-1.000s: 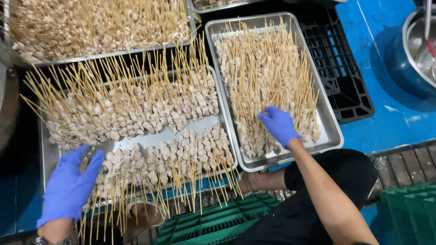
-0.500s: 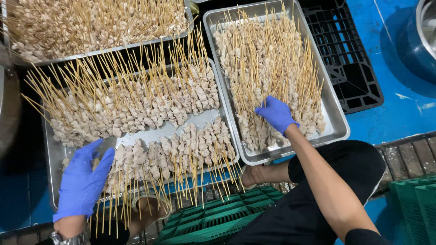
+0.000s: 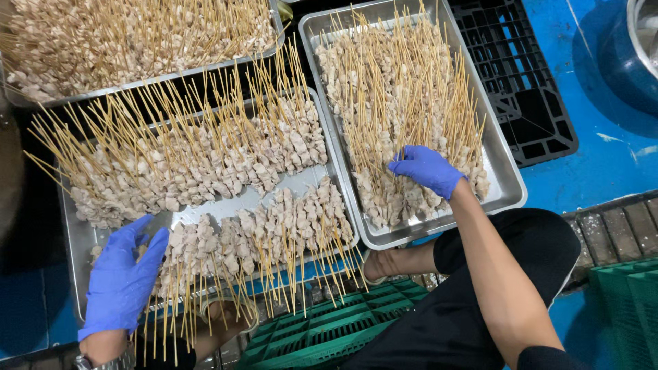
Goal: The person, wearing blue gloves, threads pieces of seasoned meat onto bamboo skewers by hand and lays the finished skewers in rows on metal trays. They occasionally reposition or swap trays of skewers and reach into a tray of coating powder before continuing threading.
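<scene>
My left hand, in a blue glove, rests with fingers apart on the near left end of a metal tray that carries two rows of raw meat skewers. It touches the skewers of the near row. My right hand, also blue-gloved, lies on a heap of meat skewers in a second metal tray to the right; its fingers curl into the sticks, and whether they grip any I cannot tell.
A third tray of skewers sits at the far left. A black plastic crate lies under the right tray. A green crate is by my knees, a steel bowl at the far right on the blue floor.
My right hand slid left and nearer on the right tray's skewers. My left hand shifted a little right along the near row. The view moved closer.
</scene>
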